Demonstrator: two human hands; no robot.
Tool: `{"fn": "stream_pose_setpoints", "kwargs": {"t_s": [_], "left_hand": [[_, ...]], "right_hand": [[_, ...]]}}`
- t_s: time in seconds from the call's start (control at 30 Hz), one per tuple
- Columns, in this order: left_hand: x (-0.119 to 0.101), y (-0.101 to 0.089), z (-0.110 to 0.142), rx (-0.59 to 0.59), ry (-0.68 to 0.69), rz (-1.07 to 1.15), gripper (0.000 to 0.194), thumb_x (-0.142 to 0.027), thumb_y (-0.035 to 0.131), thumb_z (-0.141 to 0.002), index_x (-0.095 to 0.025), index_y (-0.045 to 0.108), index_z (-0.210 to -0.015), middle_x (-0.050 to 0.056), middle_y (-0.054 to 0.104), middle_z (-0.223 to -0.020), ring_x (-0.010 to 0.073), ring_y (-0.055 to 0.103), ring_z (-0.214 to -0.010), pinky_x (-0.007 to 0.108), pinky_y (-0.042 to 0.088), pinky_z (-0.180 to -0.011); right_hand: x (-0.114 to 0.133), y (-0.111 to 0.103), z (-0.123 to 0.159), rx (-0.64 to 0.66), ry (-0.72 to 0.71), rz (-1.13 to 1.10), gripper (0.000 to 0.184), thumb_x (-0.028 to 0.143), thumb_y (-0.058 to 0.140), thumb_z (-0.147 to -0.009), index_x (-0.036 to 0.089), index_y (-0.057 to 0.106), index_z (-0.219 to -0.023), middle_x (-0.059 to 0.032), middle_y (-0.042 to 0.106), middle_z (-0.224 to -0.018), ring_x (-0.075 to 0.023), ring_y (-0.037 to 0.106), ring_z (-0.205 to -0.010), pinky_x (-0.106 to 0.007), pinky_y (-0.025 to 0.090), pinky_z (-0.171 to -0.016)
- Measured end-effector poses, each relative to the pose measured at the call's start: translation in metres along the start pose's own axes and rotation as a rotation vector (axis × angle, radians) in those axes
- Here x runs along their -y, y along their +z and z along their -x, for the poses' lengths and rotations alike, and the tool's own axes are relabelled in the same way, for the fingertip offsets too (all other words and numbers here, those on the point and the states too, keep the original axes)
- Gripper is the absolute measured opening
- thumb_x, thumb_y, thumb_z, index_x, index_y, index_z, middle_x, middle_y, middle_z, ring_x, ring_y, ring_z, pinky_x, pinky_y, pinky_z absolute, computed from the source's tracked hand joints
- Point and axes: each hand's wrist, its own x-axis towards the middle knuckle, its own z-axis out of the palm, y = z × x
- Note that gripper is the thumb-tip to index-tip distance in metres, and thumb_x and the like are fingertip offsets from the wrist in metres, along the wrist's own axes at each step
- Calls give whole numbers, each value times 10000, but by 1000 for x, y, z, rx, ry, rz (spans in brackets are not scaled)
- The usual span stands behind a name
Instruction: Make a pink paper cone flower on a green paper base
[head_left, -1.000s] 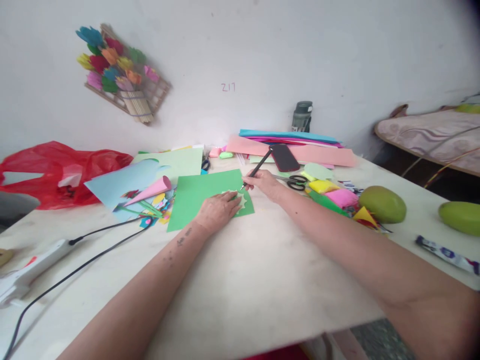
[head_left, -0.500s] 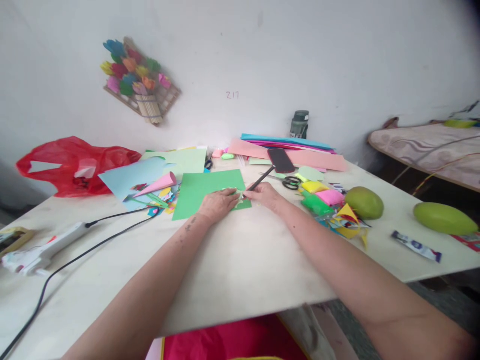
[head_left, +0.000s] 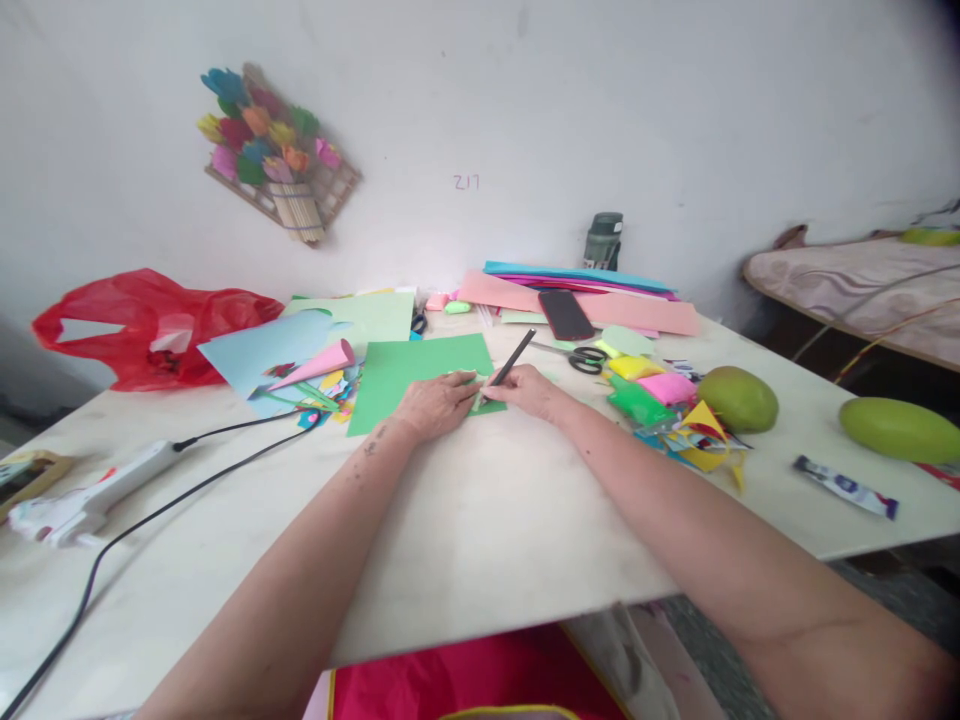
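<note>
A green sheet of paper [head_left: 394,372] lies flat on the table. My left hand [head_left: 439,405] rests on its right part, fingers stretched out over a small pale paper piece [head_left: 478,401]. Most of that piece is hidden, so its outline cannot be made out. My right hand [head_left: 534,392] grips a black pencil [head_left: 516,355], which is tilted with its upper end to the right. The pencil's lower end is close to the pale piece, beside my left fingertips.
Scissors [head_left: 585,358] and a phone [head_left: 565,315] lie behind my right hand. Clay packets [head_left: 637,400], paper scraps and two green fruits [head_left: 739,398] are to the right. On the left are a glue gun [head_left: 105,495] with its cord, a pink paper cone [head_left: 319,364] and a red bag [head_left: 135,335].
The pencil now stands steeper, its upper end shifted left. My left hand stays flat on the paper. The whole view has shifted slightly.
</note>
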Motion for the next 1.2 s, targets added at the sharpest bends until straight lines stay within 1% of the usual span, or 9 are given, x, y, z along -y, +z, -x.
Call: {"fn": "stream_pose_setpoints", "kwargs": {"t_s": [0.23, 0.53, 0.7, 0.87, 1.2], "left_hand": [[1, 2, 1, 2, 4, 5, 414, -389, 210, -893, -328, 484, -1198, -36, 434, -1320, 170, 475, -1133, 317, 419, -896], [-2, -1, 0, 36, -23, -6, 417, -396, 210, -890, -341, 474, -1208, -54, 416, -1333, 159, 457, -1149, 295, 394, -928], [-3, -2, 0, 40, -15, -3, 419, -387, 208, -888, -331, 484, -1198, -49, 420, -1330, 167, 457, -1149, 312, 405, -920], [-2, -1, 0, 37, -18, -3, 413, -382, 206, -889, -337, 519, -1155, -56, 420, -1329, 163, 461, -1145, 301, 405, -917], [-3, -1, 0, 40, -33, -5, 419, -393, 208, -885, -355, 474, -1206, -63, 418, -1330, 175, 479, -1126, 315, 427, -888]], "right_hand": [[-4, 1, -1, 12, -16, 22, 242, 341, 626, -623, 109, 628, -691, -12, 612, -630, -109, 537, -603, -262, 436, -650], [-7, 1, -3, 1, -28, 47, 271, 361, 628, -616, 104, 641, -699, -9, 611, -613, -117, 547, -609, -254, 431, -627], [-7, 2, -3, -11, -35, 35, 258, 354, 626, -615, 106, 639, -687, -11, 611, -615, -123, 553, -623, -260, 437, -631], [-9, 3, -3, -19, -52, 7, 248, 345, 620, -619, 106, 630, -682, -18, 617, -640, -124, 553, -631, -265, 441, -644], [-15, 2, -6, -37, -59, -1, 257, 352, 628, -612, 107, 640, -689, -14, 608, -633, -126, 547, -626, -269, 433, -642]]}}
